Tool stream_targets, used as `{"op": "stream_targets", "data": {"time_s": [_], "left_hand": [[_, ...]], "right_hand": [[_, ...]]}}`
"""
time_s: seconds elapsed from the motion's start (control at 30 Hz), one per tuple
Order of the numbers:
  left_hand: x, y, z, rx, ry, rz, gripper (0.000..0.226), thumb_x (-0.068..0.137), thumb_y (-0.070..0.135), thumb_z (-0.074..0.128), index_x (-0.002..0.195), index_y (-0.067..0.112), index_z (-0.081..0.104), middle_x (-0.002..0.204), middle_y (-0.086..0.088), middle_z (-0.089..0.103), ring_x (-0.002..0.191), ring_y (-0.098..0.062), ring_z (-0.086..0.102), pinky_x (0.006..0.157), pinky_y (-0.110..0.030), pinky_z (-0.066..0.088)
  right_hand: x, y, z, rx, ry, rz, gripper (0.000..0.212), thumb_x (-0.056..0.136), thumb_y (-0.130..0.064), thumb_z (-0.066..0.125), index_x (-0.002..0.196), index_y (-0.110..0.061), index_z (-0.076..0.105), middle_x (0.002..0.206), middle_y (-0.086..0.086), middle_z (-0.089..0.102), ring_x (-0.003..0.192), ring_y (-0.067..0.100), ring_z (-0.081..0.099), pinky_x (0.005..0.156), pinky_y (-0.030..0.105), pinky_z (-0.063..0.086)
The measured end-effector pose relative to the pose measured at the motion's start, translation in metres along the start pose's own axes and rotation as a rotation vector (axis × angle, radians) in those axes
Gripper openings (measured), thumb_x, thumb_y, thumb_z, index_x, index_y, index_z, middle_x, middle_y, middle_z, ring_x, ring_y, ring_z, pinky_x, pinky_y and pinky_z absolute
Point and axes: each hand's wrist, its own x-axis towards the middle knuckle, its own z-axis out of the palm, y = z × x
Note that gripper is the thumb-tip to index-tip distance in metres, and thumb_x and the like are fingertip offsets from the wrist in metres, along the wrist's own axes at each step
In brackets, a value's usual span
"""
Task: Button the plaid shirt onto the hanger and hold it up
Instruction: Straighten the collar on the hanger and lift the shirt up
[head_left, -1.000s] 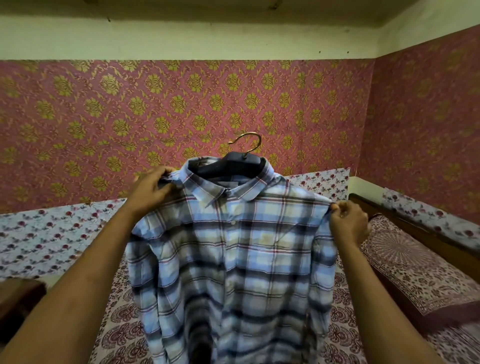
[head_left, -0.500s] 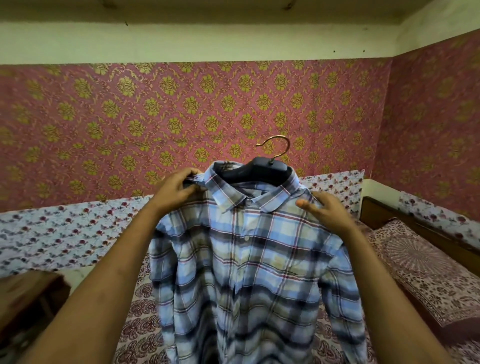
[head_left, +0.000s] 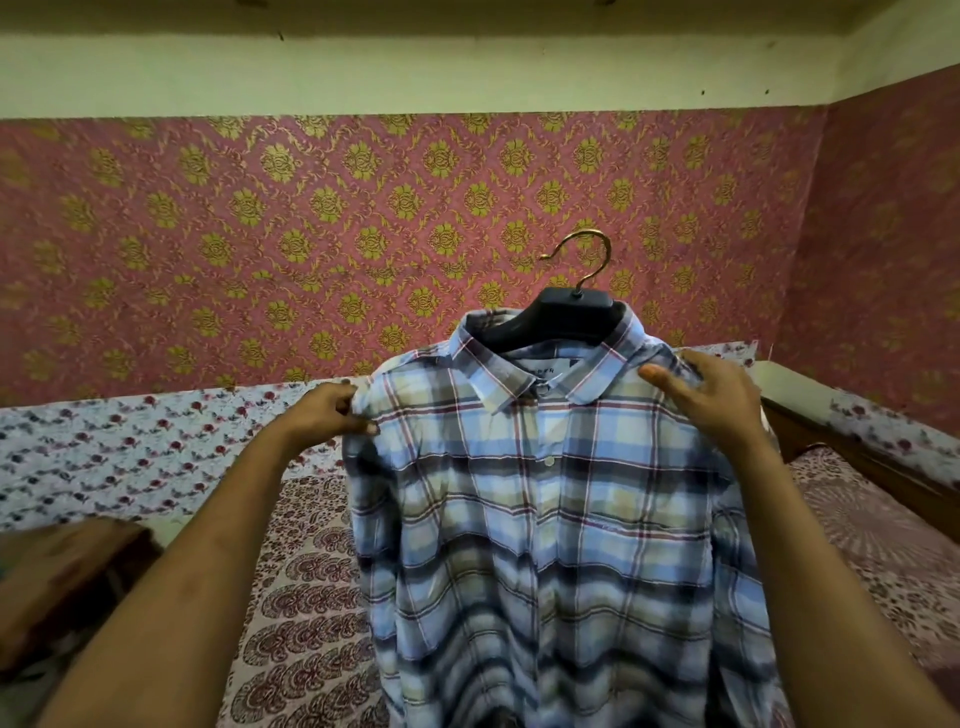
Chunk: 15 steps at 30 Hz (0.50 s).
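Both forearms reach up from bottom corners. Left hand (head_left: 324, 413) pinches plaid shirt (head_left: 545, 519) fabric at its shoulder seam, fingers curled tight. Right hand (head_left: 714, 397) lies on the other shoulder beside the collar, fingers relaxed and spread, nothing gripped. Shirt hangs buttoned, held up mid-frame on dark hanger (head_left: 561, 317), gold hook tilted. Below: patterned bedsheet (head_left: 311, 597). Behind: floral cloth band, then pink-gold wallpaper (head_left: 260, 208).

Both arms raised; left hand (head_left: 324, 415) pinches with curled fingers, right hand (head_left: 714, 400) rests open
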Motion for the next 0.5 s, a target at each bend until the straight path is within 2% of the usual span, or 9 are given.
{"op": "stream_targets", "data": {"time_s": [0.07,0.1,0.17,0.2,0.27,0.3,0.37,0.43,0.5], "left_hand": [[0.003,-0.006,-0.009,0.289,0.145,0.001,0.025,0.075,0.017,0.076,0.061,0.019,0.055,0.057,0.002,0.053,0.063,-0.021,0.053,0.052,-0.024,0.031],[0.004,-0.006,-0.012,0.467,0.237,-0.021,0.029,0.075,0.027,0.076,0.06,0.02,0.052,0.058,-0.001,0.051,0.064,-0.022,0.051,0.056,-0.027,0.03],[0.007,0.0,-0.012,0.723,0.351,-0.061,0.023,0.076,0.037,0.072,0.074,0.019,0.058,0.07,-0.005,0.056,0.077,-0.025,0.057,0.071,-0.032,0.039],[0.007,0.005,-0.011,0.798,0.345,-0.088,0.02,0.078,0.035,0.07,0.083,0.018,0.06,0.078,-0.006,0.059,0.085,-0.027,0.059,0.081,-0.036,0.04],[0.009,0.011,-0.009,0.867,0.25,-0.131,0.024,0.08,0.026,0.068,0.1,0.017,0.059,0.098,-0.008,0.064,0.1,-0.028,0.059,0.094,-0.044,0.038],[0.01,0.012,-0.008,0.815,0.188,-0.125,0.035,0.08,0.021,0.068,0.113,0.018,0.056,0.114,-0.009,0.063,0.108,-0.029,0.057,0.098,-0.045,0.039],[0.008,0.023,-0.007,0.427,0.049,-0.032,0.059,0.081,0.011,0.067,0.134,0.019,0.043,0.14,-0.007,0.046,0.125,-0.028,0.045,0.103,-0.044,0.039],[-0.001,0.048,-0.005,0.046,-0.086,0.089,0.062,0.085,0.013,0.063,0.14,0.024,0.036,0.148,0.0,0.033,0.133,-0.022,0.033,0.107,-0.045,0.03],[-0.006,0.072,0.002,-0.077,-0.185,0.134,0.061,0.085,0.025,0.064,0.139,0.028,0.036,0.143,0.007,0.035,0.129,-0.013,0.032,0.11,-0.042,0.024]], "right_hand": [[0.002,-0.001,-0.003,-0.045,-0.005,-0.02,0.095,0.059,-0.083,0.033,0.103,-0.005,0.065,0.095,0.019,0.069,0.09,0.034,0.062,0.066,0.03,0.033],[0.002,-0.003,-0.005,-0.057,-0.003,-0.042,0.092,0.06,-0.081,0.034,0.1,-0.004,0.065,0.09,0.017,0.068,0.087,0.032,0.061,0.067,0.03,0.032],[0.0,-0.009,-0.009,-0.054,0.021,-0.066,0.074,0.06,-0.08,0.035,0.083,-0.015,0.062,0.068,-0.001,0.056,0.076,0.021,0.053,0.062,0.029,0.029],[-0.001,-0.012,-0.01,-0.053,0.035,-0.075,0.059,0.061,-0.079,0.035,0.072,-0.024,0.053,0.062,-0.009,0.046,0.073,0.017,0.048,0.058,0.03,0.026],[-0.002,-0.017,-0.013,-0.03,0.051,-0.095,0.052,0.062,-0.078,0.036,0.062,-0.026,0.04,0.057,-0.009,0.042,0.066,0.018,0.047,0.054,0.032,0.026],[-0.002,-0.017,-0.015,-0.027,0.065,-0.107,0.054,0.063,-0.077,0.036,0.058,-0.024,0.038,0.054,-0.006,0.043,0.062,0.021,0.048,0.053,0.033,0.027],[-0.004,-0.018,-0.018,-0.037,0.083,-0.122,0.056,0.063,-0.077,0.036,0.055,-0.022,0.037,0.052,-0.003,0.044,0.058,0.025,0.05,0.053,0.035,0.03],[-0.004,-0.02,-0.017,-0.06,0.08,-0.131,0.061,0.062,-0.078,0.036,0.06,-0.018,0.047,0.055,0.004,0.052,0.061,0.029,0.054,0.054,0.038,0.035],[-0.003,-0.021,-0.013,-0.096,0.086,-0.15,0.076,0.062,-0.077,0.042,0.077,-0.005,0.061,0.072,0.017,0.065,0.073,0.034,0.06,0.063,0.042,0.044]]}}
